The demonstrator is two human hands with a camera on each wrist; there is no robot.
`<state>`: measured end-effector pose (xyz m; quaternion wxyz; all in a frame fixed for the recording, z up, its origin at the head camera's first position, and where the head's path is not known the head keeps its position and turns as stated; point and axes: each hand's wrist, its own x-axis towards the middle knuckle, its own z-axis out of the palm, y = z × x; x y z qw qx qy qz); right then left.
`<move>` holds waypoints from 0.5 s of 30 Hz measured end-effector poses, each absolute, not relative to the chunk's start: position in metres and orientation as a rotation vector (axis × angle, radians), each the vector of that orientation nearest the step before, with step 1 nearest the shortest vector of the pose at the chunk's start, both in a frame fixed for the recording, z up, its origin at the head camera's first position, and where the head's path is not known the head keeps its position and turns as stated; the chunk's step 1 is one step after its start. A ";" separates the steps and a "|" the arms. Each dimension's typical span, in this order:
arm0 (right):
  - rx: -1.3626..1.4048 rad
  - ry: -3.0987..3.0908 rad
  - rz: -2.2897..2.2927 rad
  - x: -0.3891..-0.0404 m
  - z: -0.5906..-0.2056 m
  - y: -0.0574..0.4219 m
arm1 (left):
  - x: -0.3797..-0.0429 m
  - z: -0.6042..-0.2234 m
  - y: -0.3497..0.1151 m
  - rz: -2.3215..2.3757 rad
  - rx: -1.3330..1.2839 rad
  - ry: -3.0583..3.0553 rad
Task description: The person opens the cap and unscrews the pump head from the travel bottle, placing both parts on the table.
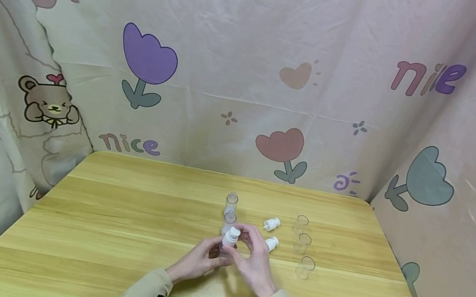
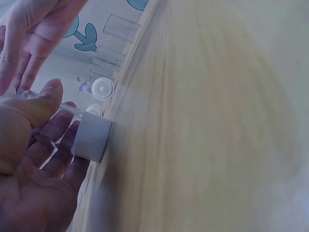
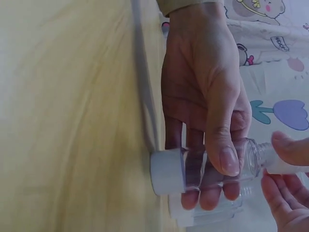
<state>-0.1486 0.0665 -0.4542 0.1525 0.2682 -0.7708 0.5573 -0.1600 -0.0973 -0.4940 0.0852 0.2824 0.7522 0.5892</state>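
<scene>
A clear bottle [image 3: 195,166] with a white base [image 2: 91,137] stands upright, its base close to the table. My left hand [image 1: 202,257] grips its body, thumb on one side and fingers round the other. At the bottle's neck, my right hand [image 1: 254,260] pinches a white pump top [image 1: 230,236] between thumb and fingers. Hands hide most of the bottle in the head view. Just beyond it stand two similar clear bottles [image 1: 229,221], one behind the other. Two more white pump tops [image 1: 271,224] lie to the right, the nearer partly behind my right hand.
Three clear caps [image 1: 305,268] stand in a row on the right of the wooden table [image 1: 112,232]. A patterned curtain [image 1: 214,61] hangs along the table's back and both sides.
</scene>
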 end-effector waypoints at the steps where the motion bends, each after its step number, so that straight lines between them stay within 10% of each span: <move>1: 0.747 -2.196 1.639 -0.148 -0.455 0.067 | -0.160 -0.494 -0.097 1.756 0.831 2.242; 15: 0.419 -2.249 1.858 -0.137 -0.461 0.086 | -0.158 -0.492 -0.097 1.807 0.787 2.161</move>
